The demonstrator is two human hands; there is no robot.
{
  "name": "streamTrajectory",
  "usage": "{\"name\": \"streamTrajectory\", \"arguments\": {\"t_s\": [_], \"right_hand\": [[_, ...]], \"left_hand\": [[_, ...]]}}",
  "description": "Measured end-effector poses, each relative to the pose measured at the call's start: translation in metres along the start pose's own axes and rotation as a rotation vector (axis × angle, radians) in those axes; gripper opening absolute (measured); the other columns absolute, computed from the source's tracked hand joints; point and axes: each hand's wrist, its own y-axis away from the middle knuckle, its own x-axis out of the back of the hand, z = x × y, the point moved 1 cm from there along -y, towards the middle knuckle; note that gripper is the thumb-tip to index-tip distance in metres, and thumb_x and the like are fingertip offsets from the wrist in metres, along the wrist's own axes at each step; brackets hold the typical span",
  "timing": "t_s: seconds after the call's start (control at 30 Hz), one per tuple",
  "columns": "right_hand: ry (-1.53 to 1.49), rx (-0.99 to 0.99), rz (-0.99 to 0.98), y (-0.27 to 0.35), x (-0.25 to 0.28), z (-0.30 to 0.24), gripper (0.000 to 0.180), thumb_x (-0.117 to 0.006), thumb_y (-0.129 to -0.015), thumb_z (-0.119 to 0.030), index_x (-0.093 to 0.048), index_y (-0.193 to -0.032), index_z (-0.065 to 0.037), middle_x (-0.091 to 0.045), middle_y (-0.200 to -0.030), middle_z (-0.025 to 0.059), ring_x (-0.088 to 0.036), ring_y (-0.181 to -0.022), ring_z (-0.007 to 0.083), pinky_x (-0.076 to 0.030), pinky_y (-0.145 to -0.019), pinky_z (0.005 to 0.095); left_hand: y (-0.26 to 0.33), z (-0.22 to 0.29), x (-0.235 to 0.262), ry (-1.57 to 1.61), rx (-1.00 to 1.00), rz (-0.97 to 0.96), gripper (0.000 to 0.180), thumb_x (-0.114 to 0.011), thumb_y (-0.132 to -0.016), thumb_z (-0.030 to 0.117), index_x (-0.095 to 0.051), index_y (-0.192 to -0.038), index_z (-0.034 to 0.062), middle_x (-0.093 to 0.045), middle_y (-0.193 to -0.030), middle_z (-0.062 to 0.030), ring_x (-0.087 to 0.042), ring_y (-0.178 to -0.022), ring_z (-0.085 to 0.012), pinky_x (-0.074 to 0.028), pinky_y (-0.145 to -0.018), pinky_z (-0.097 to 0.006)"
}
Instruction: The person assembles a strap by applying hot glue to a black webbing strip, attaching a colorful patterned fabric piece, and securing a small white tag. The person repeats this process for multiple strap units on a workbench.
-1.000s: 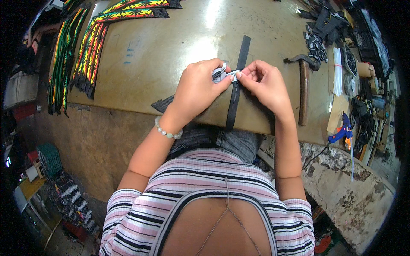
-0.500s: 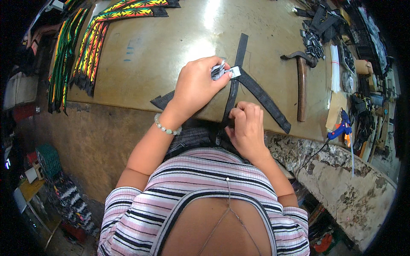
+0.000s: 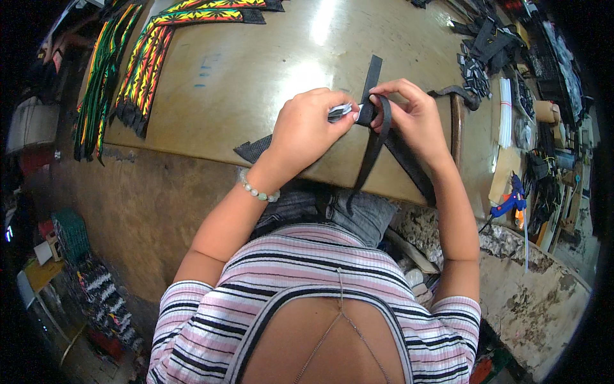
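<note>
My left hand (image 3: 310,131) pinches a small silver metal buckle (image 3: 340,111) over the wooden worktable (image 3: 256,77). My right hand (image 3: 412,115) grips a black webbing strap (image 3: 374,137) and bends it into a loop right beside the buckle. The strap's far end lies up the table, its lower part hangs over the table's front edge toward my lap. A second black strap piece (image 3: 256,148) sticks out under my left wrist.
Striped red, yellow and green woven straps (image 3: 150,61) lie at the table's far left. A hammer (image 3: 455,121) rests right of my right hand. Black buckles and strap scraps (image 3: 480,45) crowd the far right. A blue glue gun (image 3: 511,203) sits on the right bench.
My right hand came back up from the table's front edge to the buckle, bringing the black strap into a loop. My left hand stayed holding the buckle.
</note>
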Motion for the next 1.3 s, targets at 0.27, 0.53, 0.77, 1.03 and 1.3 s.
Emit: {"name": "streamTrajectory", "arguments": {"t_s": [0.27, 0.53, 0.77, 1.03, 1.3], "right_hand": [[0.068, -0.033, 0.018, -0.01, -0.002, 0.004, 0.018, -0.062, -0.09, 0.002, -0.068, -0.107, 0.003, -0.062, -0.102, 0.0061, -0.068, -0.077, 0.0121, -0.058, -0.061, 0.0254], [0.203, -0.109, -0.01, -0.018, 0.0, 0.001, 0.017, -0.067, -0.084, 0.002, -0.07, -0.1, 0.001, -0.065, -0.091, 0.0109, -0.069, -0.063, 0.0147, -0.054, -0.05, 0.0294], [0.573, 0.408, 0.661, -0.023, 0.035, -0.004, 0.034, -0.062, -0.093, -0.014, -0.06, -0.125, -0.001, -0.054, -0.132, 0.0222, -0.062, -0.109, 0.0352, -0.053, -0.088, 0.04], [0.949, -0.396, 0.715, 0.096, 0.066, 0.03, 0.046, -0.058, -0.098, -0.041, -0.062, -0.116, 0.002, -0.066, -0.103, 0.0201, -0.064, -0.098, 0.0384, -0.05, -0.084, 0.049], [0.545, -0.118, 0.274, 0.098, -0.033, -0.043, 0.031, -0.054, -0.102, -0.03, -0.053, -0.113, 0.0, -0.064, -0.075, 0.0266, -0.063, -0.068, 0.0456, -0.049, -0.06, 0.0477]], "left_hand": [[0.0, 0.002, 0.001, -0.046, -0.016, -0.014, 0.017, -0.075, -0.082, 0.024, -0.076, -0.092, 0.0099, -0.066, -0.076, -0.0133, -0.065, -0.067, -0.0289, -0.05, -0.062, -0.038], [0.009, 0.015, -0.011, -0.327, -0.097, 0.031, 0.025, -0.07, -0.087, 0.035, -0.071, -0.104, 0.0169, -0.065, -0.08, -0.0081, -0.067, -0.07, -0.027, -0.054, -0.06, -0.037], [0.007, 0.015, -0.014, -0.513, -0.25, 0.048, 0.026, -0.066, -0.091, 0.035, -0.071, -0.115, 0.0249, -0.056, -0.068, -0.0056, -0.062, -0.059, -0.0254, -0.05, -0.053, -0.039], [0.003, 0.006, -0.007, -0.07, -0.178, 0.111, 0.025, -0.06, -0.096, 0.022, -0.069, -0.118, 0.0161, -0.057, -0.066, -0.0125, -0.058, -0.054, -0.0238, -0.046, -0.054, -0.034], [0.001, 0.009, 0.0, 0.152, 0.1, 0.125, 0.026, -0.056, -0.094, 0.007, -0.06, -0.12, 0.0069, -0.057, -0.063, -0.0195, -0.057, -0.052, -0.0314, -0.043, -0.054, -0.04]]}}
